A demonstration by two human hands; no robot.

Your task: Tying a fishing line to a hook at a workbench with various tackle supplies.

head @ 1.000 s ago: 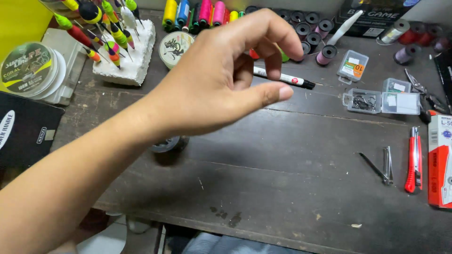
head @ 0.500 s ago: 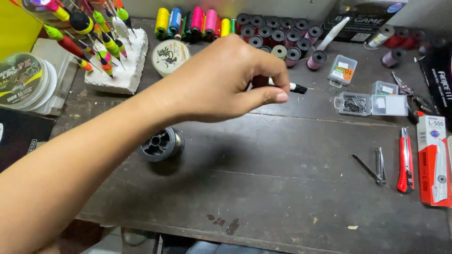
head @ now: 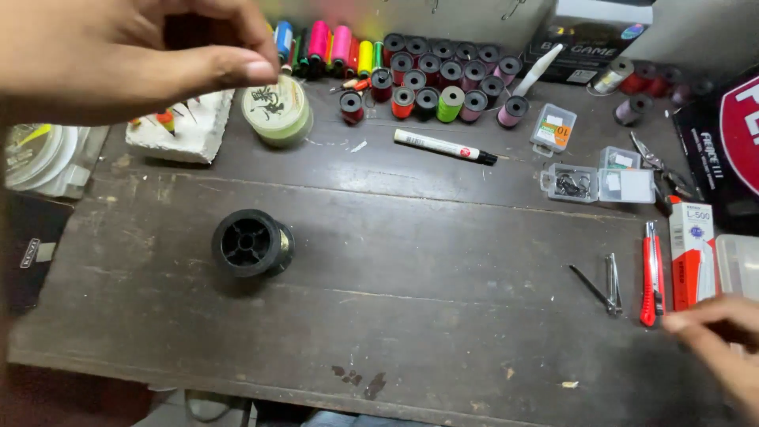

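A dark wooden tabletop [head: 443, 261] is full of small things. Near the front, the right hand [head: 723, 340] reaches low, its grip loose and empty, just beside a red cutter [head: 651, 273]. A black spool [head: 251, 243] sits alone. Farther up, the left hand [head: 134, 55] pinches its fingers together; I cannot tell what it holds.

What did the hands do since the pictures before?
The left hand lifted up and back toward the top left, fingers pinched, off the black marker. The right hand came in beside the red cutter. The black spool and thread reels stayed put.
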